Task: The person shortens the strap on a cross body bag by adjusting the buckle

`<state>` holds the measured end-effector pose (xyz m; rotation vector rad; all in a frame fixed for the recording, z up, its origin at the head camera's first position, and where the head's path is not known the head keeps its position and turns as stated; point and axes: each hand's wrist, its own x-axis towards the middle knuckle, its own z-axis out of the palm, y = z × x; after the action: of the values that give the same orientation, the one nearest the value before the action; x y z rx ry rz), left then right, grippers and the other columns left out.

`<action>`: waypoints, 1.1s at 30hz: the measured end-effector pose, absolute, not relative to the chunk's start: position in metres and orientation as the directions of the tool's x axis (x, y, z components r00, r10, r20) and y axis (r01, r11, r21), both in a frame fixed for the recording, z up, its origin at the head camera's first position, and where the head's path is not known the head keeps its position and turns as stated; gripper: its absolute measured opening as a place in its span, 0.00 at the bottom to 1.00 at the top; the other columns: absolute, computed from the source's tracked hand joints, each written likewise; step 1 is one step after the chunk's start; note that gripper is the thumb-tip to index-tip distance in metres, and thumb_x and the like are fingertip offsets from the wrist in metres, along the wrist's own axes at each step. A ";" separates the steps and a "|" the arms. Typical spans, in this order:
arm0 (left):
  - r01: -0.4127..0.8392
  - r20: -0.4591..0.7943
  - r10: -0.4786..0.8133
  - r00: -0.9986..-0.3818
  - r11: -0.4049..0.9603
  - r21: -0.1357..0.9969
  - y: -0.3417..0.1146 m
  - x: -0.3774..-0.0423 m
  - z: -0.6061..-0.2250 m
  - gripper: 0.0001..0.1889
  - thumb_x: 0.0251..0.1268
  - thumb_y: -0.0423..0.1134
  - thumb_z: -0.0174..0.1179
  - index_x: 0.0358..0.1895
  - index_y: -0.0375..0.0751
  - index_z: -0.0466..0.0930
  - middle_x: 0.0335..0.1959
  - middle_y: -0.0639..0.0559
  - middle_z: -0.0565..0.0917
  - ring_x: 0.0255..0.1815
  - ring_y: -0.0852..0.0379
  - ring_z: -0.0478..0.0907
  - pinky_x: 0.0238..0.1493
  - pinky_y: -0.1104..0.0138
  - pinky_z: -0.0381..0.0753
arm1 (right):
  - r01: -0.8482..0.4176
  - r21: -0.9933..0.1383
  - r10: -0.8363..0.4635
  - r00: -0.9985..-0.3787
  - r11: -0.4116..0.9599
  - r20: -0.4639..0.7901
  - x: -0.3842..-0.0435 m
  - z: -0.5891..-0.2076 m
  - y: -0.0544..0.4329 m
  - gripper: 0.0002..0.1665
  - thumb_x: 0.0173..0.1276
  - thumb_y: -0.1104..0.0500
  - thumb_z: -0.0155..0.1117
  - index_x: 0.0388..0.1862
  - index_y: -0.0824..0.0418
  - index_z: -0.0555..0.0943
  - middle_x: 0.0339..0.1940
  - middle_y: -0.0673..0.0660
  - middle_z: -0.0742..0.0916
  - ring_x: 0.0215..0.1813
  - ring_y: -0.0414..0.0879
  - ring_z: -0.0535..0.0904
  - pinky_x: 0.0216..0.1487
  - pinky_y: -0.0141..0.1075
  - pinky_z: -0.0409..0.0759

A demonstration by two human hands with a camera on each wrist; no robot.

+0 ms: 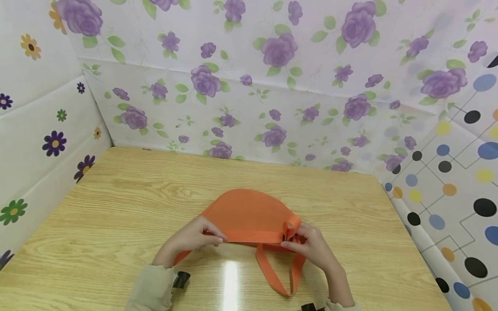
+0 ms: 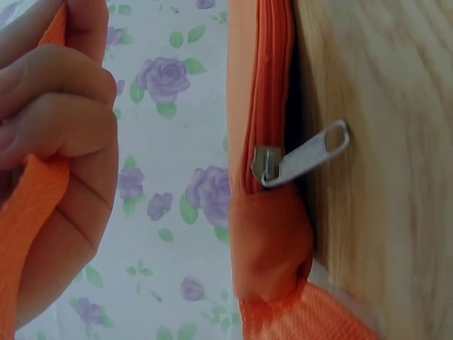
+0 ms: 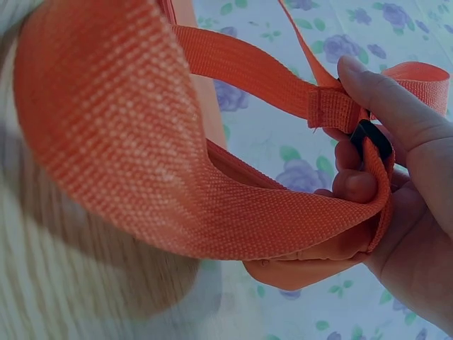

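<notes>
An orange half-moon bag (image 1: pixel 249 211) stands near the middle of the table, its straight edge towards me. My left hand (image 1: pixel 194 235) is at its left end; in the left wrist view, orange webbing runs through the curled fingers. Below that hand, the bag's zip (image 2: pixel 272 92) shows with a silver zip pull (image 2: pixel 308 157). At the right end, my right hand (image 1: pixel 313 246) grips the bag strap (image 1: pixel 268 271) by a black plastic slider (image 3: pixel 375 138), thumb on top. Part of the strap hangs in a loop to the table. Both palms are largely hidden in the head view.
The bag is on a wood-grain table (image 1: pixel 128 194). Floral-printed cloth (image 1: pixel 241 112) rises at the back, with a dotted sheet (image 1: pixel 447 190) on the right and a flower-printed one (image 1: pixel 39 121) on the left. A black wrist device (image 1: pixel 181 280) sits by the left sleeve.
</notes>
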<state>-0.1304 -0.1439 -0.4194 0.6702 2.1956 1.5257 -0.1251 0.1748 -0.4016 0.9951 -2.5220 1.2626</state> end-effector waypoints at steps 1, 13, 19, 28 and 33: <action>0.160 -0.045 0.578 -0.815 0.299 0.941 -0.145 -0.130 -0.419 0.09 0.61 0.35 0.57 0.39 0.35 0.83 0.28 0.40 0.81 0.08 0.64 0.52 0.12 0.73 0.57 | -0.619 -0.659 -0.493 -0.770 0.427 0.404 -0.125 -0.401 0.175 0.09 0.45 0.68 0.71 0.20 0.60 0.78 0.19 0.50 0.73 0.19 0.48 0.64 0.20 0.27 0.63; 0.174 -0.028 0.566 -0.824 0.300 0.938 -0.158 -0.125 -0.417 0.09 0.59 0.34 0.58 0.39 0.33 0.83 0.31 0.41 0.82 0.19 0.57 0.72 0.19 0.65 0.73 | -0.601 -0.678 -0.490 -0.781 0.423 0.387 -0.135 -0.425 0.184 0.09 0.47 0.64 0.71 0.24 0.55 0.78 0.20 0.46 0.73 0.21 0.42 0.64 0.19 0.28 0.65; 0.187 -0.012 0.578 -0.816 0.283 0.941 -0.165 -0.124 -0.419 0.09 0.59 0.33 0.57 0.39 0.32 0.82 0.35 0.40 0.82 0.27 0.51 0.77 0.23 0.60 0.76 | -0.594 -0.695 -0.498 -0.781 0.404 0.378 -0.140 -0.433 0.189 0.07 0.51 0.57 0.70 0.25 0.50 0.78 0.22 0.43 0.73 0.22 0.35 0.63 0.19 0.29 0.66; 0.221 0.026 0.590 -0.807 0.261 0.940 -0.174 -0.124 -0.420 0.09 0.58 0.32 0.58 0.38 0.30 0.83 0.20 0.44 0.80 0.12 0.66 0.59 0.15 0.74 0.59 | -0.619 -0.682 -0.509 -0.762 0.390 0.400 -0.141 -0.434 0.188 0.07 0.51 0.57 0.70 0.23 0.51 0.78 0.24 0.43 0.74 0.22 0.36 0.62 0.19 0.28 0.64; 0.204 0.023 0.602 -0.798 0.234 0.951 -0.181 -0.124 -0.420 0.10 0.59 0.32 0.57 0.38 0.27 0.81 0.19 0.47 0.79 0.09 0.68 0.52 0.12 0.76 0.57 | -0.608 -0.682 -0.506 -0.772 0.407 0.386 -0.141 -0.434 0.189 0.08 0.51 0.56 0.70 0.24 0.50 0.77 0.23 0.43 0.73 0.22 0.35 0.62 0.19 0.28 0.64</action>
<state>-0.1235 -0.1814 -0.4200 0.7450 2.1640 1.5847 -0.1408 0.1887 -0.4338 1.0078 -2.5341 1.3046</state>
